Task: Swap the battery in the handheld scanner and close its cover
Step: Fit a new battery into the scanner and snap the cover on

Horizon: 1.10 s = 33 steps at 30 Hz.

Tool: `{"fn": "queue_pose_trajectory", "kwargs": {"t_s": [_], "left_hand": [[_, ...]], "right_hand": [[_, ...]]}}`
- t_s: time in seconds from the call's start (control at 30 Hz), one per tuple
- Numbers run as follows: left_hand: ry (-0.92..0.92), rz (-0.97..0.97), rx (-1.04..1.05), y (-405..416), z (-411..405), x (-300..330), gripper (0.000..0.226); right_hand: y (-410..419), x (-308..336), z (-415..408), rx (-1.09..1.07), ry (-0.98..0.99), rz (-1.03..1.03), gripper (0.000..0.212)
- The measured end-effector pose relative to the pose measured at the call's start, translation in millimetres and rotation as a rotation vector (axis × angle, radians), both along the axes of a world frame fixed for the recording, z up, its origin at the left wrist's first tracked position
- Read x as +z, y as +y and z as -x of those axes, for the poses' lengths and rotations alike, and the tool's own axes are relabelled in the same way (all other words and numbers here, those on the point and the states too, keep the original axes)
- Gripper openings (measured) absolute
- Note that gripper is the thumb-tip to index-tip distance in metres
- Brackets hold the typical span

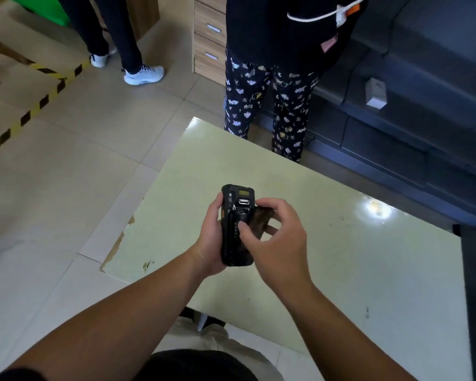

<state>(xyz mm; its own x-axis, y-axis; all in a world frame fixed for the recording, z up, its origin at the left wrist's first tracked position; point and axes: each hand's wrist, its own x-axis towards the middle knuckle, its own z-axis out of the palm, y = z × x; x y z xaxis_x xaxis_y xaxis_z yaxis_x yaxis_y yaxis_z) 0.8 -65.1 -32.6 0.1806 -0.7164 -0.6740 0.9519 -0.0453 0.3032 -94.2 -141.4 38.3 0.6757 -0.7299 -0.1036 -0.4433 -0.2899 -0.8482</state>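
The black handheld scanner [235, 215] is held upright above the table, back side facing me, its battery bay uncovered. My left hand [210, 237] wraps around its left side and lower end. My right hand [275, 237] pinches a dark flat battery [261, 220] that tilts out of the scanner's right side, thumb pressing on its lower edge. Whether the battery's inner edge sits in the bay is hidden by my fingers. No separate cover is visible.
A pale green glossy table [300, 270] with chipped left edge lies under my hands. A person in patterned trousers [270, 105] stands at its far side; another person's legs [121, 37] are farther left. Dark shelving [410, 92] lines the right, wooden drawers [209, 37] behind.
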Motion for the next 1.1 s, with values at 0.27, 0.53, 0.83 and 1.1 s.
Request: {"fn": "queue_pose_trajectory", "kwargs": {"t_s": [0.27,0.53,0.83,1.1], "left_hand": [[-0.030,-0.015,-0.008,-2,1,15,0.081],[-0.017,0.002,-0.076,4,2,20,0.084],[0.006,0.037,0.004,2,6,33,0.083],[-0.026,0.060,-0.070,4,4,39,0.081]], "right_hand": [[3,12,8,0.129,0.028,0.131,0.043],[3,14,14,0.268,0.080,0.258,0.046],[9,26,18,0.224,-0.102,0.338,0.044],[4,29,25,0.358,-0.011,0.394,0.048]]}}
